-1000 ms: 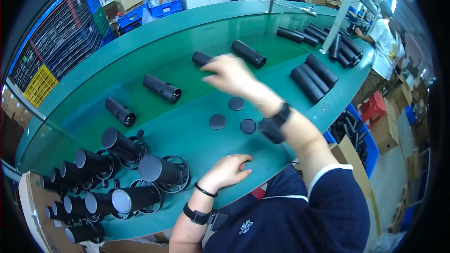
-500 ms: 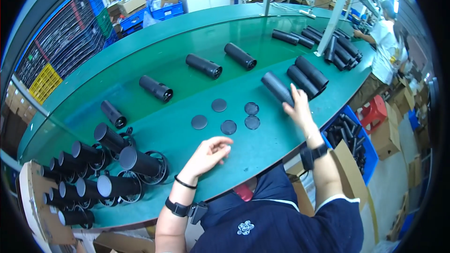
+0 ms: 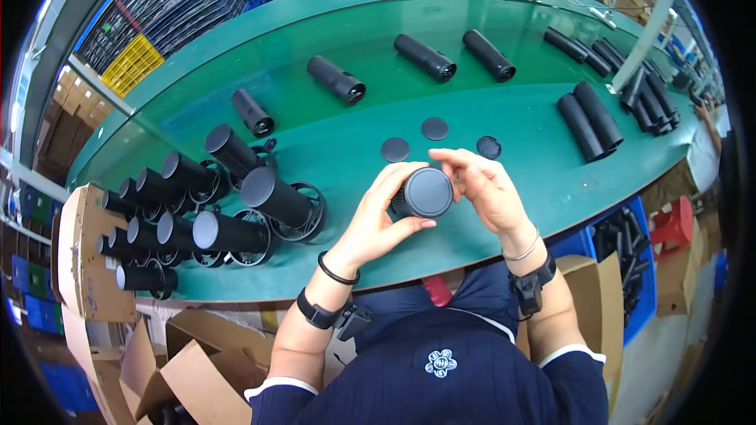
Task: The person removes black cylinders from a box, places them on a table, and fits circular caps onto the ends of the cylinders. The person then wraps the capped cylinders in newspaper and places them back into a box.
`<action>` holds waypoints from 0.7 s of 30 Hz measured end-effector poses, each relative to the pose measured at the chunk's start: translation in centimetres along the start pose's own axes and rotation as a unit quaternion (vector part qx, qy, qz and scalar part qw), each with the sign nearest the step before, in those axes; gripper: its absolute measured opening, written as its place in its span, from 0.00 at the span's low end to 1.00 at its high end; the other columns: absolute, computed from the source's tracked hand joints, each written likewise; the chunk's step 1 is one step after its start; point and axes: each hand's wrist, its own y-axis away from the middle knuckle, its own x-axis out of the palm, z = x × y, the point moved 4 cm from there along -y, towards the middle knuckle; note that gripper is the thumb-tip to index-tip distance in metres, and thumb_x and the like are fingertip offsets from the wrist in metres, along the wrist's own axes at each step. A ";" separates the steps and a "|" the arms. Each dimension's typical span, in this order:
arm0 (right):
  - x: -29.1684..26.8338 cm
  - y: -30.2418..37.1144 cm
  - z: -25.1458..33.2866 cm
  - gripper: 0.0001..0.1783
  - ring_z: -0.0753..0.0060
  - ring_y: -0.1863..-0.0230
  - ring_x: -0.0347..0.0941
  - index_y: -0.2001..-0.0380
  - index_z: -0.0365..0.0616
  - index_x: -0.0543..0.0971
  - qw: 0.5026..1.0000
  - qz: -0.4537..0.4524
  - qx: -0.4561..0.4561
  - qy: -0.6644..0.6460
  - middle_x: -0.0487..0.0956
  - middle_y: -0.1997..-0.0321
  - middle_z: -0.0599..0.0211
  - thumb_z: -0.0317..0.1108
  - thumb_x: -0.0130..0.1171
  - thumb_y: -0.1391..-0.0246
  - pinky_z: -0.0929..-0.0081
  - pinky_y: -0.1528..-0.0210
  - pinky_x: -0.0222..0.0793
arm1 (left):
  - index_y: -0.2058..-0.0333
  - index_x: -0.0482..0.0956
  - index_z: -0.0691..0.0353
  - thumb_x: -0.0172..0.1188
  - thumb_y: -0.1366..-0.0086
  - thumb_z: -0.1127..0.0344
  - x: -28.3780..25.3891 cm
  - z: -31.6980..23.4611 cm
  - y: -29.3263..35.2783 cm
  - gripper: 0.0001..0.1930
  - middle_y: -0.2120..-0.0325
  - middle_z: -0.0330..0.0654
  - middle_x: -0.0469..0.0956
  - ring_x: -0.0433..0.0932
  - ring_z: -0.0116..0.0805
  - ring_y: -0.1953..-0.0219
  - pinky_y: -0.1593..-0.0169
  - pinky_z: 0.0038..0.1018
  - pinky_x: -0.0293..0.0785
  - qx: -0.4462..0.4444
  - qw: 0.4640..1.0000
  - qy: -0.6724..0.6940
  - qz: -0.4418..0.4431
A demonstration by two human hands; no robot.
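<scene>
My left hand (image 3: 379, 216) is wrapped round a black cylinder (image 3: 401, 206), held end-on above the bench. A round dark cap (image 3: 430, 191) covers its upper end. Close beside the cap, my right hand (image 3: 490, 193) has its fingers apart and slightly bent; whether a fingertip touches the rim I cannot tell. Beyond my hands lie a grey disc (image 3: 395, 149), a second disc (image 3: 434, 128) and a black-rimmed disc (image 3: 488, 147). The cylinder's lower end is hidden.
Several capped cylinders on ring-shaped bases (image 3: 277, 201) stand at left. Loose black tubes (image 3: 336, 80) lie on the green surface farther back. Two more tubes (image 3: 589, 122) rest at right. A blue bin (image 3: 642, 299) and cardboard boxes (image 3: 206, 386) flank the bench. Someone's arm (image 3: 706, 116) shows far right.
The cylinder under my right hand is now upright in my left hand, in front of me, with a cap on its end. Fewer discs show on the bench. The view has shifted.
</scene>
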 end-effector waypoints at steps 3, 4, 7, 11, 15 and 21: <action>1.7 -1.0 -0.5 0.27 0.86 0.69 0.67 0.47 0.35 0.75 0.997 0.022 0.062 0.029 0.74 0.62 0.73 0.45 0.59 0.43 0.89 0.71 0.61 | 0.42 0.64 0.64 0.72 0.50 0.64 -0.7 0.2 1.2 0.38 0.47 0.43 0.67 0.66 0.36 0.42 0.38 0.31 0.61 -0.009 1.000 0.012 -0.001; 1.9 -1.0 -0.6 0.27 0.86 0.69 0.67 0.47 0.35 0.75 0.997 0.025 0.063 0.028 0.74 0.62 0.73 0.45 0.59 0.43 0.89 0.71 0.61 | 0.42 0.64 0.64 0.72 0.50 0.64 -0.6 0.2 1.6 0.38 0.47 0.43 0.67 0.66 0.36 0.42 0.38 0.31 0.61 -0.012 1.000 0.011 -0.004; 2.1 -0.7 -0.5 0.24 0.88 0.70 0.67 0.49 0.38 0.77 0.997 0.029 0.071 0.002 0.77 0.62 0.73 0.39 0.61 0.47 0.89 0.74 0.59 | 0.41 0.60 0.66 0.64 0.43 0.48 0.9 0.2 2.2 0.39 0.48 0.45 0.68 0.67 0.34 0.44 0.42 0.30 0.64 -0.021 0.994 0.098 -0.041; 2.9 0.6 -0.8 0.16 0.85 0.70 0.68 0.56 0.38 0.81 0.997 0.000 0.080 -0.007 0.75 0.67 0.74 0.33 0.60 0.47 0.88 0.73 0.60 | 0.47 0.65 0.65 0.60 0.40 0.55 2.0 0.4 2.6 0.28 0.50 0.45 0.69 0.70 0.32 0.49 0.45 0.29 0.66 -0.055 0.989 0.111 -0.077; 3.4 0.7 0.2 0.17 0.81 0.68 0.68 0.56 0.37 0.81 0.998 -0.012 0.042 0.053 0.73 0.68 0.71 0.32 0.62 0.49 0.84 0.66 0.65 | 0.51 0.68 0.65 0.62 0.43 0.54 1.5 -0.3 2.2 0.27 0.54 0.43 0.70 0.70 0.32 0.51 0.46 0.28 0.66 -0.040 0.987 0.130 -0.082; 2.7 2.4 -0.4 0.47 0.58 0.38 0.62 0.39 0.42 0.66 0.929 0.088 -0.085 0.350 0.71 0.43 0.59 0.38 0.73 0.66 0.62 0.39 0.59 | 0.66 0.75 0.68 0.52 0.46 0.48 -1.1 0.1 2.5 0.25 0.65 0.53 0.77 0.74 0.46 0.56 0.42 0.40 0.61 0.052 0.931 0.360 -0.031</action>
